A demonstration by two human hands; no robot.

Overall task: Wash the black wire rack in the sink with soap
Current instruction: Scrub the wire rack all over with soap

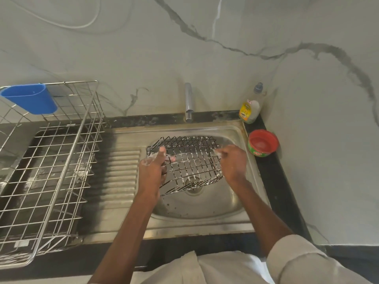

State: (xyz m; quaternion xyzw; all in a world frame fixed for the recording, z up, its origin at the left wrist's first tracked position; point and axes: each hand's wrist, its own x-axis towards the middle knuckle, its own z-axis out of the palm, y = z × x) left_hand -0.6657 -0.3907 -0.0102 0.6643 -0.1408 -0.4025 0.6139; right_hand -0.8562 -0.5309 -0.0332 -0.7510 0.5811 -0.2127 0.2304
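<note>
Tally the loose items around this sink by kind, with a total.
Wire racks: 2, the black wire rack and the steel dish rack
Soap containers: 2, the bottle and the red tub
Blue cup: 1
Total: 5
</note>
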